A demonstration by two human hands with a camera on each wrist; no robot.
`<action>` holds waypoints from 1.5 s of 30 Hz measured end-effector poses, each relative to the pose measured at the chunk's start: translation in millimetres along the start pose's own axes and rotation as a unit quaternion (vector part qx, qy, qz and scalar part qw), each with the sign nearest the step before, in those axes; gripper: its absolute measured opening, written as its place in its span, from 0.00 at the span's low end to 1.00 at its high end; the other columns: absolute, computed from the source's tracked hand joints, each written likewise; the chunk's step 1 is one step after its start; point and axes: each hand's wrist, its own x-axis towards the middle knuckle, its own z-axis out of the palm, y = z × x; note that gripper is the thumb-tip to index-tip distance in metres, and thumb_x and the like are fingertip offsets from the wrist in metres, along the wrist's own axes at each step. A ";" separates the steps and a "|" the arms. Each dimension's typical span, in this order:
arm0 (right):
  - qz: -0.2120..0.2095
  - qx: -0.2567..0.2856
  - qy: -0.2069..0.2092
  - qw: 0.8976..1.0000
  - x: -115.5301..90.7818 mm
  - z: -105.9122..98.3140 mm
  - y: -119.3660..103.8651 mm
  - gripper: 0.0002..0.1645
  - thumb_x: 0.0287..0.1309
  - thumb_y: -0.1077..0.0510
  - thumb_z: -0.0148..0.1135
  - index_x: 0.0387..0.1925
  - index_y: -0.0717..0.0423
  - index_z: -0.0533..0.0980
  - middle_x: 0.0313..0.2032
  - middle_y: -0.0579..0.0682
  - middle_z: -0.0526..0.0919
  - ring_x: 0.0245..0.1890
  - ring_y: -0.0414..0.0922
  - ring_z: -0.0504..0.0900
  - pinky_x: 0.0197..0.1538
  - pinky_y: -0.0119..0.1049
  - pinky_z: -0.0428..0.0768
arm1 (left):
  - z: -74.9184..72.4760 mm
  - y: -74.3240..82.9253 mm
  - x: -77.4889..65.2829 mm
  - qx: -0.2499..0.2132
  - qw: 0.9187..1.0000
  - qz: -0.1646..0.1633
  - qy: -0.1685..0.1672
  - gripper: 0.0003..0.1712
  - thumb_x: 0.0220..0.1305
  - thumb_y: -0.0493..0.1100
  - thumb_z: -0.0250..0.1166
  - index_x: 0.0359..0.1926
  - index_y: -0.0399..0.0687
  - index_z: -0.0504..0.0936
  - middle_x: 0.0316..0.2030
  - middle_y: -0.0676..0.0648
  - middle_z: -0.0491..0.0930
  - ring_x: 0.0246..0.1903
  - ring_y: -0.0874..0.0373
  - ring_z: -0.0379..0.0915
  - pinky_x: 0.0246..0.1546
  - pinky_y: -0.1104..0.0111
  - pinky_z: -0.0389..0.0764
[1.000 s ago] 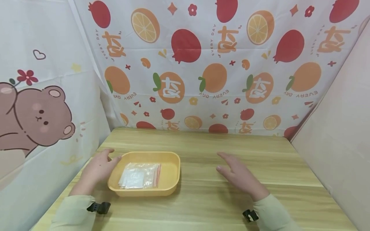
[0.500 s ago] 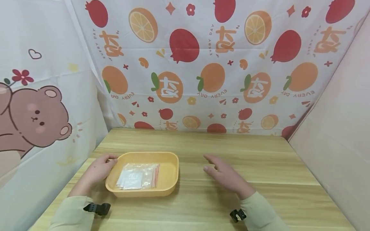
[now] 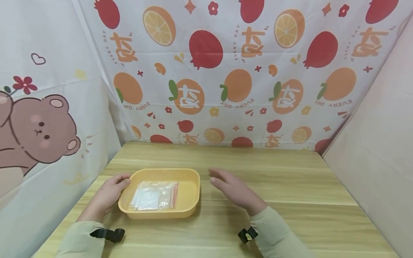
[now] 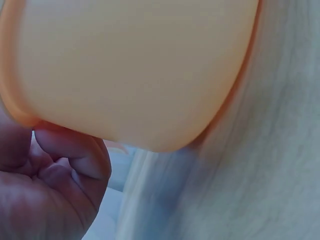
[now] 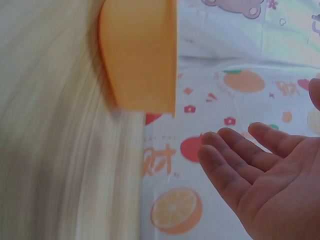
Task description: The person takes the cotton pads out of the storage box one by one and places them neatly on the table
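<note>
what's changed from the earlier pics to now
The right hand has moved left toward the yellow tray but is not touching it. The left hand, before at the tray's left end with fingers spread, now grips its rim. The tray remains on the table, the clear bags inside.

Reads "EVERY DAY" [image 3: 237, 42] in small capitals on the fruit-print cloth [image 3: 226, 68], sideways in the head view beside large orange characters "财" [image 3: 253, 42], upside down and curved beneath plain printed oranges [image 3: 238, 85]. Repeats "财", sideways in white, on other printed oranges [image 3: 189, 96].
</note>
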 end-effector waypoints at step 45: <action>0.146 0.185 -0.054 0.970 92.0 102.1 -34.0 0.32 0.71 0.49 0.58 0.69 0.61 0.69 0.61 0.54 0.76 0.56 0.61 0.78 0.55 0.56 0.79 | 0.9 -4.4 0.6 -0.020 1.000 -0.006 0.000 0.31 0.82 0.49 0.45 0.72 0.28 0.60 0.65 0.27 0.66 0.49 0.57 0.75 0.42 0.69 0.82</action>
